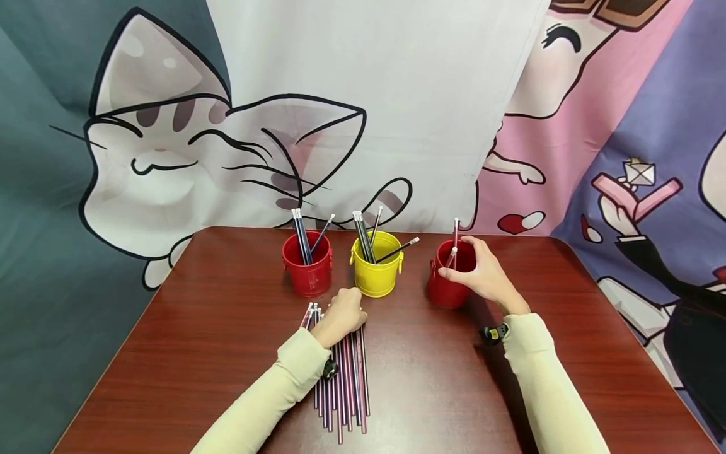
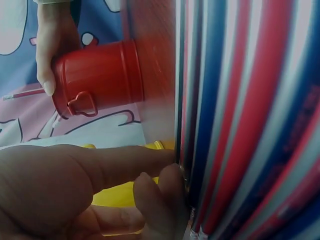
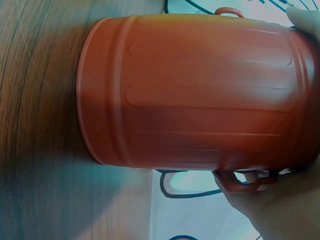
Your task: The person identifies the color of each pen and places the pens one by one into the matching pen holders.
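A fan of several striped pencils (image 1: 343,384) lies on the table, white eraser ends pointing away from me. My left hand (image 1: 342,315) is bent over the far right part of this bundle. In the left wrist view, its fingertips (image 2: 171,180) meet at the outermost pencil (image 2: 180,100) and pinch it; part of the grip is hidden. On the right, my right hand (image 1: 482,274) holds a small red bucket (image 1: 445,291) by its rim, thumb on the near side. The bucket stands upright with a couple of red pencils (image 1: 455,233) leaning inside.
A yellow bucket (image 1: 375,280) with several dark pencils stands just beyond my left hand. Left of it is another red bucket (image 1: 308,280) holding several blue pencils. A cartoon-printed cloth (image 1: 397,94) hangs behind the brown table (image 1: 187,353).
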`<state>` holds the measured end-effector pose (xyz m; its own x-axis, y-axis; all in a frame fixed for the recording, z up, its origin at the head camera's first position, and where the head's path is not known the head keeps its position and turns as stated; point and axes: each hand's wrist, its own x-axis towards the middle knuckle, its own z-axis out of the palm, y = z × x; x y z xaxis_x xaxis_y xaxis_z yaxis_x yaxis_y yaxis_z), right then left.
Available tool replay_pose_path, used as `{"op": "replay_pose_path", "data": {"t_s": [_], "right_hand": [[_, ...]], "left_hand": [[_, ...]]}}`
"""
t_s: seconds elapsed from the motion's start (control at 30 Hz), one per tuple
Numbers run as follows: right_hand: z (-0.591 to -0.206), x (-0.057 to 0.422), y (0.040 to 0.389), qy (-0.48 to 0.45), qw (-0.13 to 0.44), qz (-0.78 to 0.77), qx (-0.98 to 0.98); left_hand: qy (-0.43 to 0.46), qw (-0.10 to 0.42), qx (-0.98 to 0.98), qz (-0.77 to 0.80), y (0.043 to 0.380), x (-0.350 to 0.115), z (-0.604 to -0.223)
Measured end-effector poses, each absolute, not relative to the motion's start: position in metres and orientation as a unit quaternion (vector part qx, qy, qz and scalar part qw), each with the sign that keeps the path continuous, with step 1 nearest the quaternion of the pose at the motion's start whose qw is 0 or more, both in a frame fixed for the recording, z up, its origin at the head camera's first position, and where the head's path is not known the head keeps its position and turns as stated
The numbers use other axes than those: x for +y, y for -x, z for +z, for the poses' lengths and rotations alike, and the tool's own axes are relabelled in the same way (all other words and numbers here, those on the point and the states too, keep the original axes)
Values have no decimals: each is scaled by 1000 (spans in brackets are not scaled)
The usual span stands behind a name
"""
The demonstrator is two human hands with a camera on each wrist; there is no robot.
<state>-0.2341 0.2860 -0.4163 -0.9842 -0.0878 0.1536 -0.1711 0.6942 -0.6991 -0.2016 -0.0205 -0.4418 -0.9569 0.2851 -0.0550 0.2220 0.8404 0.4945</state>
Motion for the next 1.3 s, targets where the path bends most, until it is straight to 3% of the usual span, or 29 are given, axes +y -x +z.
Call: {"op": "replay_pose_path", "data": {"t_s": [0.3, 0.6, 0.9, 1.0, 1.2, 1.3], "right_hand": [[-412, 286, 232, -79, 76, 351, -930], [-383, 288, 206, -114, 187, 372, -902], [-352, 237, 175, -225, 289, 376, -851], [-352, 215, 171, -234, 247, 387, -857], [-387, 194, 189, -184, 74, 396, -896], [-401, 186, 202, -158, 36, 400, -902]], "left_hand": [[-139, 70, 956, 247, 196, -17, -438], [-103, 91, 965, 224, 200, -14, -439], [-76, 102, 959, 255, 204, -19, -438], [-63, 100, 952, 282, 206, -22, -430], [-72, 76, 922, 374, 203, -31, -414], [-80, 41, 904, 417, 201, -35, -406]]}}
